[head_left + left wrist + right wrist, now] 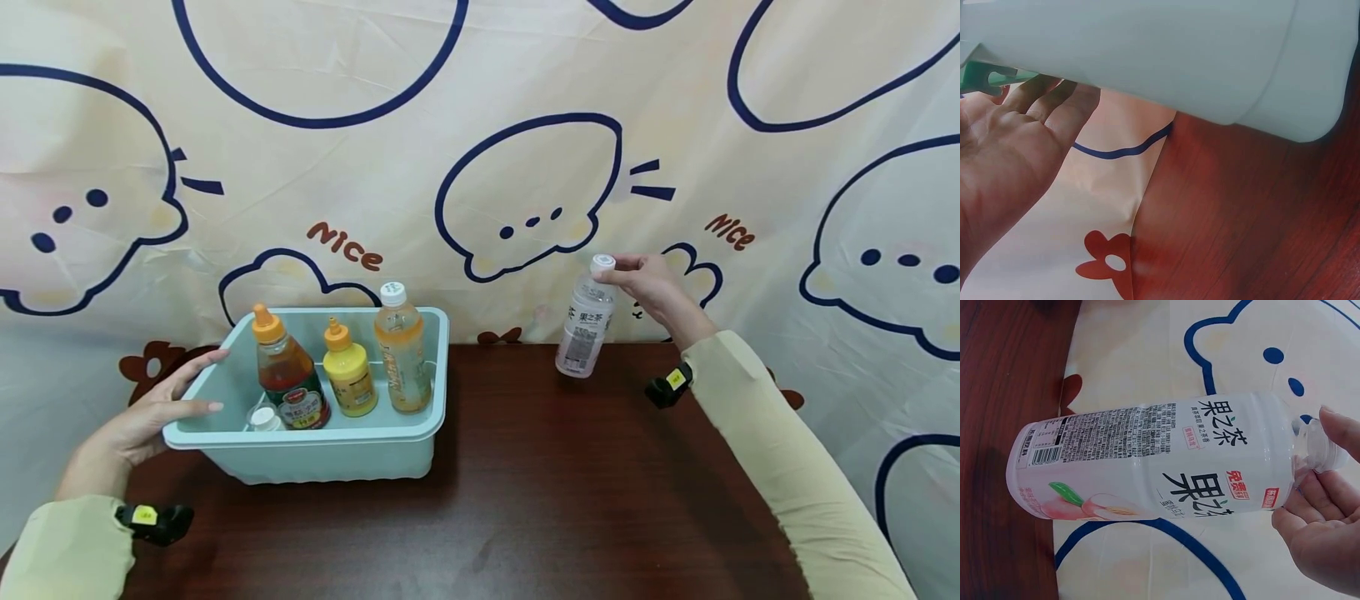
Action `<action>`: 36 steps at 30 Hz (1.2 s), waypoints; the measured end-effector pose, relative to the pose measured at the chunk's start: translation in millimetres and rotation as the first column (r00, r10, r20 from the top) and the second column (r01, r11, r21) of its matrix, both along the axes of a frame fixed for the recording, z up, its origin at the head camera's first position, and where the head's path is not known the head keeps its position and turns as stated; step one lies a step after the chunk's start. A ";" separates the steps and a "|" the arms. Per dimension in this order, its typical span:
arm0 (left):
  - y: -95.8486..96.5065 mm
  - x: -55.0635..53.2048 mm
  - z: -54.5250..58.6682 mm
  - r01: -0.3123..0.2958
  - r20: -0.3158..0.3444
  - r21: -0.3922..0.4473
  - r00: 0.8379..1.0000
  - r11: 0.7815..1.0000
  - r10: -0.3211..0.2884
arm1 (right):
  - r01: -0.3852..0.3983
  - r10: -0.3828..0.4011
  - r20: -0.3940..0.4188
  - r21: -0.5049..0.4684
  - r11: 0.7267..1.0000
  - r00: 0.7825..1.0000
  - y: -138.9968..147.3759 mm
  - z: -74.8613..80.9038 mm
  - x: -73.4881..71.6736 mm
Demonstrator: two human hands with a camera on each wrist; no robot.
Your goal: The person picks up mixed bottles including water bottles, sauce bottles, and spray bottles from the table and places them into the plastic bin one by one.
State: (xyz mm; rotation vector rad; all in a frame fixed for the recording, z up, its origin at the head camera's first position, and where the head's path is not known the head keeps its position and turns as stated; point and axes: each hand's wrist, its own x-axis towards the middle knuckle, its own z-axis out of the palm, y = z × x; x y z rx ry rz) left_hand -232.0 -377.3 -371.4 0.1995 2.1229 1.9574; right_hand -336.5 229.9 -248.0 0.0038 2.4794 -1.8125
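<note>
A light blue plastic bin [322,458] stands on the left of the table, and my left hand [142,421] grips its left end, thumb over the rim. The left wrist view shows that hand's fingers [1072,106] up under the bin's rim. At the right, my right hand [652,287] pinches a peach fruit tea bottle [585,325] by its neck, just under the white cap. The bottle leans slightly, its base low over the table's far edge. Its pink and white label [1147,456] faces the right wrist camera.
Inside the bin are a brown sauce bottle [292,375] with an orange cap, a yellow squeeze bottle [350,379], a drink bottle [405,358] and a white-capped container [265,418]. A patterned cloth [525,67] hangs behind the dark wooden table [540,500].
</note>
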 end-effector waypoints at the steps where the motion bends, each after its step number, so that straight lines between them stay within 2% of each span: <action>1: -0.1 -0.1 0.1 -0.004 0.001 -0.004 1.000 1.000 0.004 | -0.004 0.004 -0.007 -0.007 1.000 1.000 -0.7 0.9 0.3; 6: -0.3 0.2 0.6 -0.014 0.006 -0.025 1.000 1.000 0.014 | -0.012 0.012 -0.029 -0.012 1.000 1.000 -4.6 4.7 1.2; 15: 0.5 0.5 0.5 -0.011 0.015 -0.019 1.000 1.000 0.012 | -0.034 0.036 -0.038 0.046 0.998 0.999 -14.0 13.8 3.6; 25: -0.2 0.1 0.0 -0.007 0.011 -0.012 1.000 1.000 0.007 | -0.044 0.049 -0.114 0.053 0.998 0.992 -32.3 23.5 7.9; 36: 0.2 0.8 0.2 -0.002 0.011 -0.012 1.000 1.000 0.002 | -0.069 0.074 -0.133 0.041 0.997 0.988 -47.8 30.5 12.9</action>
